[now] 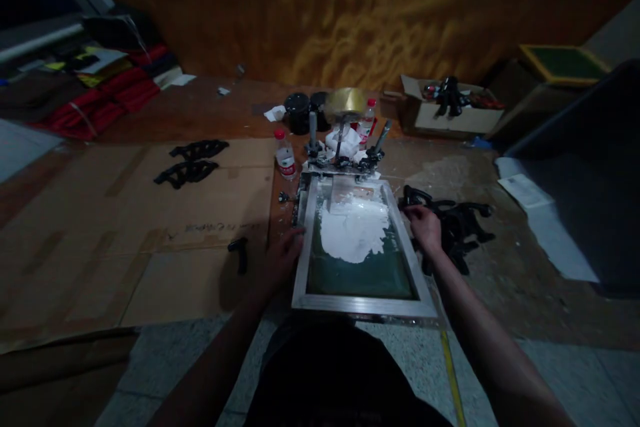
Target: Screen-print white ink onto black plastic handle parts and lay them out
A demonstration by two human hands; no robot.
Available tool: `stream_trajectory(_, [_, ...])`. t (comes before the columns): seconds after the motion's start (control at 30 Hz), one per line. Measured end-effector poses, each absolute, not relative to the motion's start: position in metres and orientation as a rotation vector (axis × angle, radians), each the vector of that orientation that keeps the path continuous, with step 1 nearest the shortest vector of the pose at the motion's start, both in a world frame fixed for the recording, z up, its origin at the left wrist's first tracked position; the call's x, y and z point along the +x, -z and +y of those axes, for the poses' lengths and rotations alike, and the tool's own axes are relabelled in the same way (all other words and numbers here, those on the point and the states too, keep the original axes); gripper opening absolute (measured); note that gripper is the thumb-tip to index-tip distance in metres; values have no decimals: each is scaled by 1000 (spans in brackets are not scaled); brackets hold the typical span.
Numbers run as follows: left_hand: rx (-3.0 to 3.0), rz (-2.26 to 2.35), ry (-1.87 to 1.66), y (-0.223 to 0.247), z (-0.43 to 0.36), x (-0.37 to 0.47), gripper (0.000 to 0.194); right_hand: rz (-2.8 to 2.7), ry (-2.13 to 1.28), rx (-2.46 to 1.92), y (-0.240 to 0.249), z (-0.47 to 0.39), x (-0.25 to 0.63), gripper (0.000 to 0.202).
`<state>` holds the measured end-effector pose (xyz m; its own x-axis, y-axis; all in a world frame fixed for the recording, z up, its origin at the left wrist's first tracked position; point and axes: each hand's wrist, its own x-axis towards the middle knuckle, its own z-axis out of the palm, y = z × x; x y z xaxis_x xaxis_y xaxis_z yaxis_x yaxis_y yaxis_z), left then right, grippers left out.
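Observation:
A screen printing frame [303,273] with silvery edges lies in front of me, its green mesh [360,280] partly covered by white ink [353,230]. A pale squeegee blade [350,193] rests at the ink's far end. At the frame's left edge is my left hand [284,259], dim, its fingertips partly hidden by the frame. Just right of the frame, my right hand [425,228] has its fingers closed on a black curved piece [415,197]. Beside that hand lies a pile of similar black pieces [457,223].
Cardboard [200,213] on the left carries a single black piece [239,255] and rows of black pieces [187,172]. Behind the frame stand a clamp [343,160], red-capped bottles [285,157], dark jars [297,113] and a tape roll [346,101]. A carton [450,121] sits at back right.

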<state>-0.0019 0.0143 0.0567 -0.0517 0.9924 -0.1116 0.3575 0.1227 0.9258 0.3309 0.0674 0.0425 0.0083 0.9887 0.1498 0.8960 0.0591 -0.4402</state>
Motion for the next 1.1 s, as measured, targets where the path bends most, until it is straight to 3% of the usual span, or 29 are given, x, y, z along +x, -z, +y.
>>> stream_trajectory(0.07, [1302, 1539, -877, -25, 4, 0, 50, -1845, -205, -1885, -52, 87, 330, 37])
stream_trajectory(0.2, [1272, 1552, -824, 19, 3, 5, 65, -2105, -83, -1643, -67, 115, 275, 60])
stream_trajectory(0.37, [1339, 1551, -799, 39, 9, 3, 59, -2633, -370, -1689, -64, 97, 226, 23])
stream_trajectory(0.47, [1306, 1564, -784, 46, 8, 1, 60, -2835, -443, -1460, -57, 69, 240, 27])
stream_trajectory(0.6, [1281, 1555, -837, 50, 6, 2, 60, -2970, -578, -1131, -61, 58, 260, 31])
stream_trajectory(0.8, [1265, 1617, -832, 35, 5, 5, 59, -2813, -359, -1236, -45, 50, 253, 39])
stream_trajectory(0.9, [1257, 1616, -851, 31, 5, 6, 58, -2846, -439, -1125, -35, 33, 258, 44])
stream_trajectory(1.0, [1240, 1583, -834, 27, 5, 5, 61, -2819, -525, -1183, -46, 41, 256, 38])
stream_trajectory(1.1, [1232, 1530, -838, 10, 6, 3, 65, -2666, -407, -1394, -71, 78, 243, 46])
